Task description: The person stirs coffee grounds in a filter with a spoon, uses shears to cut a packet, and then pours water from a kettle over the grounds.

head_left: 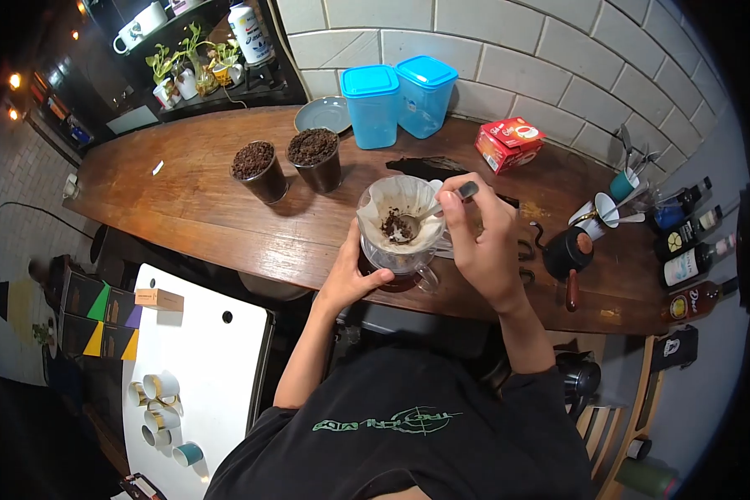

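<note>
My left hand (pixel 350 279) is wrapped round the side of a glass coffee server (pixel 402 282) with dark liquid in it. On the server sits a clear dripper (pixel 383 260), lined with a white paper filter (pixel 382 200). Dark coffee grounds (pixel 392 222) lie in the bottom of the filter. My right hand (pixel 485 237) grips a metal spoon (pixel 429 213) by its handle, and the spoon's bowl is down in the filter among the grounds. Some fingers of my left hand are hidden behind the glass.
Two glasses of dark grounds (pixel 265 179) (pixel 315 162) stand to the left on the wooden counter (pixel 167 217). Behind are blue-lidded containers (pixel 371 117) and a red box (pixel 508 143). A black kettle (pixel 568 252), a utensil cup (pixel 623 185) and bottles (pixel 690 265) are at right.
</note>
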A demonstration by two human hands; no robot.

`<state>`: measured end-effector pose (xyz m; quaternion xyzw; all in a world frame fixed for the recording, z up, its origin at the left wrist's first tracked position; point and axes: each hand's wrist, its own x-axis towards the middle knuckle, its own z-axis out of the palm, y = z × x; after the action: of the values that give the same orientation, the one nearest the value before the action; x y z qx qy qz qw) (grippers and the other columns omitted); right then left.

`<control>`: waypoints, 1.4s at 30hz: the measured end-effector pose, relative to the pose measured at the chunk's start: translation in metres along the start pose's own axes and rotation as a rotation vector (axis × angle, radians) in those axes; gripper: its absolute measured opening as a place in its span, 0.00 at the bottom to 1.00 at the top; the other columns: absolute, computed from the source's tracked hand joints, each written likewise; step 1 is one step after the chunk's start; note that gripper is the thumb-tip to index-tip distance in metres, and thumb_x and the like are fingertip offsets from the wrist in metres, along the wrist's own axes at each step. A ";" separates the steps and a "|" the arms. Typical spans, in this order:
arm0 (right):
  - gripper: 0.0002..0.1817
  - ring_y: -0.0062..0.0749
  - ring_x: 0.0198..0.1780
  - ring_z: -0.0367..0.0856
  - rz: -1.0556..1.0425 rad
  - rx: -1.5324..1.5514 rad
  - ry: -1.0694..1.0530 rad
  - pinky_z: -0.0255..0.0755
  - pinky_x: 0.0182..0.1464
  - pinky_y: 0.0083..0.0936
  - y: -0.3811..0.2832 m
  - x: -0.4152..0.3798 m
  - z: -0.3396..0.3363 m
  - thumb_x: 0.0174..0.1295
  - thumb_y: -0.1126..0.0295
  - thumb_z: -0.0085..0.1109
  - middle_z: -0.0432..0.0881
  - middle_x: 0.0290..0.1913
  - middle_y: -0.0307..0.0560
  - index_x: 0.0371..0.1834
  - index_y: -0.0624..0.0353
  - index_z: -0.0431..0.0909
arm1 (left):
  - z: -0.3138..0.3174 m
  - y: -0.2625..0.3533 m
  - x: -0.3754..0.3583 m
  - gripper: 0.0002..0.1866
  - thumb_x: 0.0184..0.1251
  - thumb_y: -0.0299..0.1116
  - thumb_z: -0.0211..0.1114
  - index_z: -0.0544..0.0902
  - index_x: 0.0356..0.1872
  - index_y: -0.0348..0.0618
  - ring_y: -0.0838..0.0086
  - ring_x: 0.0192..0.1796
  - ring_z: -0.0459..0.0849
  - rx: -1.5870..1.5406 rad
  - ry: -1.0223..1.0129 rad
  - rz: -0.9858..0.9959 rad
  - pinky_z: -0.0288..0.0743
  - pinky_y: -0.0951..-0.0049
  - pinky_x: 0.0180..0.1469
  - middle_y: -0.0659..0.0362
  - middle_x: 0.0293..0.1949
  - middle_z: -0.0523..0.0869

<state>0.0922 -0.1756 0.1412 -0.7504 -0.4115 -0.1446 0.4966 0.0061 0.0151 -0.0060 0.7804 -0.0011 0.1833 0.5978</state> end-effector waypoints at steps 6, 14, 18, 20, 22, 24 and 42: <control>0.12 0.27 0.39 0.80 0.172 0.212 -0.049 0.73 0.46 0.26 0.005 -0.007 -0.009 0.77 0.65 0.53 0.80 0.38 0.46 0.45 0.65 0.79 | 0.000 -0.003 -0.001 0.66 0.49 0.67 0.75 0.51 0.78 0.33 0.49 0.76 0.64 0.010 -0.010 -0.007 0.56 0.56 0.76 0.37 0.73 0.66; 0.16 0.25 0.40 0.76 0.361 0.365 0.012 0.70 0.46 0.23 0.033 -0.048 -0.014 0.79 0.60 0.51 0.77 0.36 0.43 0.51 0.63 0.77 | 0.001 0.000 0.000 0.71 0.48 0.78 0.68 0.43 0.81 0.39 0.51 0.81 0.53 -0.140 -0.012 0.014 0.46 0.55 0.80 0.39 0.79 0.53; 0.14 0.37 0.40 0.83 0.367 0.147 -0.091 0.74 0.48 0.29 0.041 -0.083 0.003 0.77 0.62 0.54 0.84 0.38 0.53 0.49 0.64 0.78 | 0.007 0.007 0.007 0.68 0.50 0.82 0.63 0.45 0.81 0.46 0.56 0.80 0.58 -0.381 0.105 0.153 0.47 0.56 0.80 0.42 0.77 0.58; 0.14 0.42 0.41 0.84 0.454 0.178 -0.174 0.75 0.48 0.32 0.037 -0.086 0.003 0.76 0.64 0.55 0.85 0.42 0.56 0.47 0.66 0.79 | 0.002 0.007 0.008 0.53 0.67 0.71 0.58 0.48 0.80 0.46 0.61 0.76 0.64 -0.576 0.248 0.107 0.54 0.59 0.78 0.46 0.73 0.65; 0.14 0.30 0.45 0.84 0.456 0.196 -0.203 0.74 0.52 0.26 0.039 -0.092 0.007 0.76 0.63 0.55 0.86 0.41 0.49 0.45 0.66 0.81 | -0.006 -0.009 0.006 0.35 0.80 0.52 0.55 0.55 0.77 0.44 0.66 0.71 0.70 -0.794 0.223 0.303 0.61 0.63 0.75 0.50 0.68 0.72; 0.14 0.29 0.46 0.83 0.473 0.229 -0.208 0.74 0.52 0.26 0.042 -0.096 0.012 0.76 0.65 0.55 0.85 0.41 0.47 0.43 0.67 0.81 | -0.011 -0.015 0.001 0.27 0.81 0.37 0.57 0.62 0.74 0.41 0.68 0.68 0.74 -0.852 0.437 0.102 0.64 0.67 0.73 0.52 0.62 0.76; 0.18 0.17 0.34 0.73 0.557 0.815 -0.280 0.69 0.38 0.17 0.051 -0.113 0.037 0.81 0.60 0.47 0.81 0.35 0.39 0.39 0.63 0.76 | -0.013 0.026 -0.014 0.49 0.61 0.58 0.69 0.58 0.76 0.39 0.59 0.76 0.66 -0.258 0.174 0.047 0.56 0.57 0.77 0.47 0.71 0.70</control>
<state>0.0537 -0.2059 0.0214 -0.5893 -0.2815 0.2670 0.7087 -0.0170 0.0169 0.0171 0.6781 0.0091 0.2624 0.6865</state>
